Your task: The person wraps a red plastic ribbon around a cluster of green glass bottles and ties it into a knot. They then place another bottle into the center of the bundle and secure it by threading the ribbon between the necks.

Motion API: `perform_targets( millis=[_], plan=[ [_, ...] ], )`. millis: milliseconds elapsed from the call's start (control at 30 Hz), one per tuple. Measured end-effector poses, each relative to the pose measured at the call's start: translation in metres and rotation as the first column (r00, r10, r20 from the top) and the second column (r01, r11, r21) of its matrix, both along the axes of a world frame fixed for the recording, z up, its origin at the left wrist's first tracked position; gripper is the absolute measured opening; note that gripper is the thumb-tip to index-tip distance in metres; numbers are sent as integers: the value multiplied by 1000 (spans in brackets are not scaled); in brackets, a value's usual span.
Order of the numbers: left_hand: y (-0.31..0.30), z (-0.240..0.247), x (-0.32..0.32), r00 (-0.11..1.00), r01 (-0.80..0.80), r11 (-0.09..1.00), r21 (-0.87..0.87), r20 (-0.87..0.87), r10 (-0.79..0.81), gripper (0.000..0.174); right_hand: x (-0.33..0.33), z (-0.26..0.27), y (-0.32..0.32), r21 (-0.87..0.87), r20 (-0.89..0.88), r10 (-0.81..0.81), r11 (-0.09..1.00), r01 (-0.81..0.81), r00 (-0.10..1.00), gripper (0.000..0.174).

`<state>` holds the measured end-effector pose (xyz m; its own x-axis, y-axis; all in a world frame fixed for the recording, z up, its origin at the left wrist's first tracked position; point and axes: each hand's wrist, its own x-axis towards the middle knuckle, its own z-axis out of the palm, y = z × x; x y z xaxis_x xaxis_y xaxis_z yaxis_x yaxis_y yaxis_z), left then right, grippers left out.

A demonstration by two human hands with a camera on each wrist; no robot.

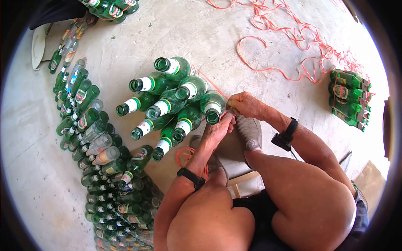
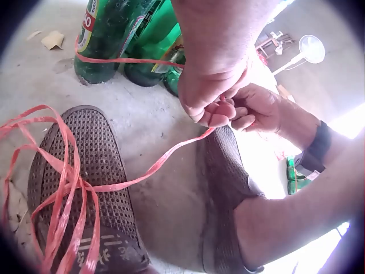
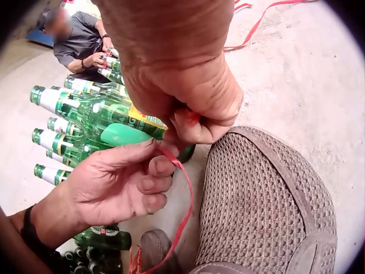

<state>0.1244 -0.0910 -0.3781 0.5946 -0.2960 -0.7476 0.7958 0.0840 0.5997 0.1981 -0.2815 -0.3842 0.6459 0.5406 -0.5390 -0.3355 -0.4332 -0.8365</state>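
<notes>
Several green bottles (image 1: 165, 104) with white neck labels stand close together, a pink plastic strip (image 2: 131, 60) running round them low down. Beside the nearest bottle both hands meet. My left hand (image 1: 220, 129) pinches the strip between thumb and forefinger; in the right wrist view the strip (image 3: 189, 211) hangs from that left hand (image 3: 122, 185) in a curve. My right hand (image 1: 247, 105) is curled round another part of the strip, a bit of pink showing between the fingers of the right hand (image 3: 188, 97). The exact crossing of the strip is hidden by the fingers.
Many bottles (image 1: 100, 154) lie in rows at the left. A bound bundle of green bottles (image 1: 349, 98) lies at the right, near tangled pink strip (image 1: 301, 37). More strip lies over one shoe (image 2: 85, 165). Another person (image 3: 80, 43) handles bottles at the far side.
</notes>
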Motion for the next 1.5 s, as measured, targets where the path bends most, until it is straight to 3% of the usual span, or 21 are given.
perform_targets(
  millis=[67, 267, 367, 467, 567, 667, 867, 1100, 1367, 1500],
  plan=[
    [-1, 2, 1, 1000, -7, 1000, 8, -8, 7, 29, -6, -13, 1, -36, 7, -47, 998, 47, 999, 24],
    [-4, -10, -7, 1000, -9, 997, -77, 24, 11, 28, -2, -17, -3, -81, 217, 112, 992, -96, 970, 20],
    [-4, -9, -8, 998, -57, 991, -117, -4, 57, 28, 6, 4, 4, -189, 87, 158, 972, -139, 984, 19],
    [-5, -5, -7, 995, -99, 989, -112, -24, 97, 28, 2, -13, -2, -231, 437, 261, 957, -173, 861, 18],
    [-4, -3, -8, 993, -121, 988, -94, -4, 121, 29, 3, -16, -1, -124, 401, 154, 986, -113, 903, 23],
    [-3, 0, -7, 994, -105, 993, -54, 25, 106, 30, 8, -9, -3, -126, 252, 218, 973, -191, 943, 17],
    [0, -3, -10, 996, -40, 999, -37, 78, 43, 31, 6, -3, -2, -66, -1, 89, 994, -89, 996, 20],
    [0, 1, -11, 992, -30, 1000, -3, 126, 30, 33, 6, -1, -3, 1, -123, 60, 998, -61, 991, 23],
    [-2, -6, -17, 992, -71, 994, -84, 95, 79, 32, -1, -4, -3, 78, -197, 58, 996, -44, 979, 24],
    [1, -3, -17, 995, -98, 980, -175, 13, 102, 31, 3, 11, -1, 12, -249, 78, 997, -77, 965, 26]
  ],
)
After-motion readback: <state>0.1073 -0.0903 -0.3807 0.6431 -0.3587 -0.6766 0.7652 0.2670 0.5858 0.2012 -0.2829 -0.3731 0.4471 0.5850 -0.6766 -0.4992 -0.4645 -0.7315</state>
